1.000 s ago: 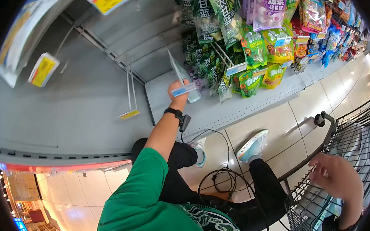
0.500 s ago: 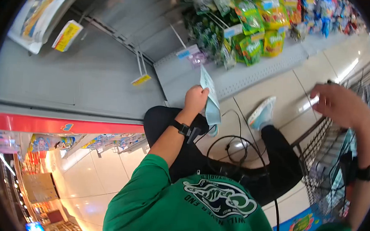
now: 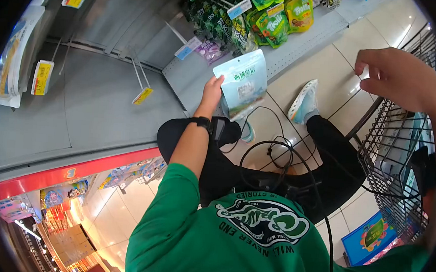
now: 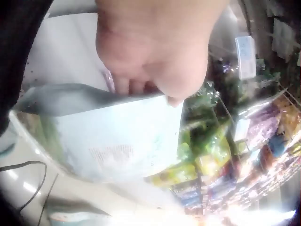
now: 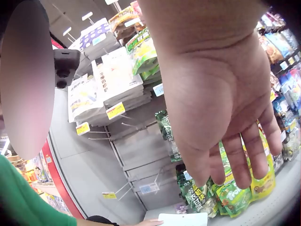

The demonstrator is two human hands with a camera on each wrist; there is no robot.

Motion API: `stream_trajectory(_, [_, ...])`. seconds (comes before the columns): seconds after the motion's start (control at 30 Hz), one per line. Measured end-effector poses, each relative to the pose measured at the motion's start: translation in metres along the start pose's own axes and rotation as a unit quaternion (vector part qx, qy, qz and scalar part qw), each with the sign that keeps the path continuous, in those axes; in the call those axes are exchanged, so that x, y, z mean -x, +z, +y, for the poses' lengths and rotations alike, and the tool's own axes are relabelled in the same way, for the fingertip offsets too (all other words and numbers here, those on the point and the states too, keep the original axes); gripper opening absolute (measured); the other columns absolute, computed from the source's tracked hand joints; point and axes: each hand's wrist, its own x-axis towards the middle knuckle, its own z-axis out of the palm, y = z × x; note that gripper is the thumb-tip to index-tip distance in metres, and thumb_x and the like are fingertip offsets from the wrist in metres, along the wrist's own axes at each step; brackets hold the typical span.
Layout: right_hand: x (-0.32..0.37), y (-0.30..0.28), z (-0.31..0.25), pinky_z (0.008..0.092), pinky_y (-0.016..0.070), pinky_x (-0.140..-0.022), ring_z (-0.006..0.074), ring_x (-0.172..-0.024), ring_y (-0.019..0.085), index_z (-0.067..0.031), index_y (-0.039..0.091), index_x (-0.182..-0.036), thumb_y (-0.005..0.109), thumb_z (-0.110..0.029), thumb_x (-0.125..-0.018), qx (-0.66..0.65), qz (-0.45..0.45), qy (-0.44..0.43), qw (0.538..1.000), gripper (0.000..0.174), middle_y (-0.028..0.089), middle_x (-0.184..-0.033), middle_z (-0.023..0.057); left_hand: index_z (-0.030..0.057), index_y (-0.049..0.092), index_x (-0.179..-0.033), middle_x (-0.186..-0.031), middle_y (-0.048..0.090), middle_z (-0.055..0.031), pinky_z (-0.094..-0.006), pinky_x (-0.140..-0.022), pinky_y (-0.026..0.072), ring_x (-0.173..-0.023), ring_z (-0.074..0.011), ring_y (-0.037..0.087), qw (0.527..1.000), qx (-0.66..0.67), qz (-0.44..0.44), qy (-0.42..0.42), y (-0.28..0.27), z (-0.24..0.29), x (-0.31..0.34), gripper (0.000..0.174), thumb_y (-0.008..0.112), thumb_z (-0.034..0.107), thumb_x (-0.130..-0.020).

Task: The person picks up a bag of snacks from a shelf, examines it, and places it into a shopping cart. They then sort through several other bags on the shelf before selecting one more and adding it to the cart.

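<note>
A light blue flat pouch (image 3: 245,80) with green lettering, a pale printed square and a hang hole is gripped at its edge by my left hand (image 3: 211,92), thumb on its front. In the left wrist view the pouch (image 4: 122,136) spreads below the palm, its far side partly washed out by glare. My right hand (image 3: 401,75) hovers over the shopping cart's handle side, holding nothing. The right wrist view shows that hand's fingers (image 5: 242,167) extended and slightly spread. Only a white strip of the pouch (image 5: 183,219) shows there, at the bottom edge.
Bare metal hooks with a yellow price tag (image 3: 143,96) stick out on the left. Green and yellow candy bags (image 3: 276,26) hang at the back above a grey shelf ledge (image 3: 305,41). A wire shopping cart (image 3: 394,148) stands right. Black cable (image 3: 278,145) loops over my legs.
My left hand has drawn the pouch off the hook area, toward my body, and turned its printed face up. The right hand has risen slightly over the cart. The view has shifted.
</note>
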Motion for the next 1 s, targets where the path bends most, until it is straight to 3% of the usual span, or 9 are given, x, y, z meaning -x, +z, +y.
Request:
stream_trajectory(0.1, [-0.002,-0.004,0.0,0.0362,0.0499,-0.073,0.0252,-0.078,0.065,-0.0045,0.062,-0.106,0.06,-0.026,-0.087,-0.019,-0.022,-0.015,0.999,0.028,0.064,-0.083,0.0139,-0.0001,0.064,-0.107,-0.096,0.066,-0.0038,-0.0279,-0.078,0.0437,-0.086,-0.0115,0.057,0.999,-0.026,0.043,0.015,-0.021,-0.017,-0.026,0.028,0.053,0.025,-0.098])
stream_trajectory(0.17, [-0.004,-0.004,0.002,0.0361,0.0497,-0.069,0.0239,-0.075,0.065,-0.0056,0.062,-0.104,0.06,-0.025,-0.087,-0.019,-0.021,-0.024,0.999,0.026,0.064,-0.082,0.0128,0.0004,0.063,-0.108,-0.097,0.066,-0.0038,-0.0278,-0.079,0.0436,-0.086,-0.0116,0.057,0.993,-0.071,0.08,-0.041,-0.029,-0.024,-0.03,0.028,0.052,0.025,-0.099])
stream_trajectory(0.33, [-0.004,-0.003,0.006,0.0346,0.048,-0.065,0.0223,-0.069,0.062,-0.0062,0.06,-0.1,0.062,-0.021,-0.086,-0.075,-0.026,-0.047,0.996,0.021,0.062,-0.074,0.0104,0.0009,0.063,-0.108,-0.096,0.066,-0.004,-0.0285,-0.078,0.0443,-0.084,-0.0131,0.058,0.993,-0.065,0.101,-0.009,-0.038,-0.051,-0.041,0.028,0.052,0.025,-0.1])
stream_trajectory(0.5, [-0.007,-0.005,0.005,0.034,0.0476,-0.066,0.0212,-0.069,0.062,-0.0046,0.059,-0.098,0.063,-0.014,-0.083,-0.107,-0.035,-0.046,0.993,0.018,0.06,-0.072,0.0102,0.0,0.063,-0.106,-0.094,0.066,-0.004,-0.0288,-0.077,0.0447,-0.085,-0.0129,0.059,0.99,0.024,0.132,-0.05,-0.035,-0.034,-0.031,0.026,0.056,0.024,-0.097])
stream_trajectory(0.63, [-0.008,-0.002,0.006,0.0341,0.0476,-0.067,0.0213,-0.07,0.062,-0.0035,0.059,-0.098,0.064,-0.013,-0.084,-0.115,-0.026,-0.058,0.991,0.018,0.059,-0.073,0.0104,-0.0003,0.064,-0.103,-0.094,0.066,-0.0038,-0.0287,-0.078,0.0449,-0.085,-0.0126,0.059,0.988,0.066,0.133,-0.045,-0.05,-0.067,-0.052,0.023,0.058,0.021,-0.096])
stream_trajectory(0.73, [-0.006,-0.004,0.003,0.0346,0.0475,-0.068,0.0217,-0.07,0.062,-0.0038,0.059,-0.098,0.064,-0.012,-0.083,-0.123,-0.025,-0.058,0.99,0.017,0.059,-0.073,0.0102,-0.0003,0.064,-0.103,-0.094,0.066,-0.0033,-0.0276,-0.075,0.0448,-0.084,-0.0117,0.058,0.983,0.063,0.17,-0.04,-0.052,-0.071,-0.052,0.021,0.062,0.018,-0.092])
stream_trajectory(0.83, [-0.007,-0.005,0.003,0.035,0.0473,-0.067,0.022,-0.07,0.062,-0.0035,0.059,-0.098,0.064,-0.012,-0.083,-0.132,-0.029,-0.057,0.989,0.017,0.06,-0.073,0.0105,-0.0003,0.064,-0.1,-0.092,0.066,-0.0035,-0.028,-0.076,0.0448,-0.083,-0.0134,0.059,0.96,0.048,0.272,-0.033,-0.06,-0.076,-0.06,0.019,0.065,0.016,-0.091])
stream_trajectory(0.93, [-0.007,-0.006,0.004,0.0352,0.0471,-0.067,0.0227,-0.07,0.062,-0.0027,0.059,-0.098,0.064,-0.012,-0.083,-0.139,-0.039,-0.067,0.987,0.018,0.06,-0.072,0.0112,-0.0019,0.062,-0.104,-0.094,0.065,-0.0044,-0.0308,-0.078,0.0451,-0.085,-0.016,0.059,0.941,0.166,0.294,-0.018,-0.092,-0.097,-0.083,0.022,0.064,0.016,-0.091])
stream_trajectory(1.0, [-0.006,-0.008,0.003,0.0355,0.0471,-0.066,0.0242,-0.07,0.062,-0.0022,0.059,-0.098,0.064,-0.013,-0.083,-0.15,-0.036,-0.08,0.985,0.02,0.061,-0.073,0.0121,-0.0018,0.061,-0.106,-0.094,0.066,-0.0048,-0.0318,-0.079,0.0453,-0.086,-0.0169,0.06,0.933,0.149,0.325,-0.027,-0.09,-0.055,-0.079,0.023,0.064,0.017,-0.092])
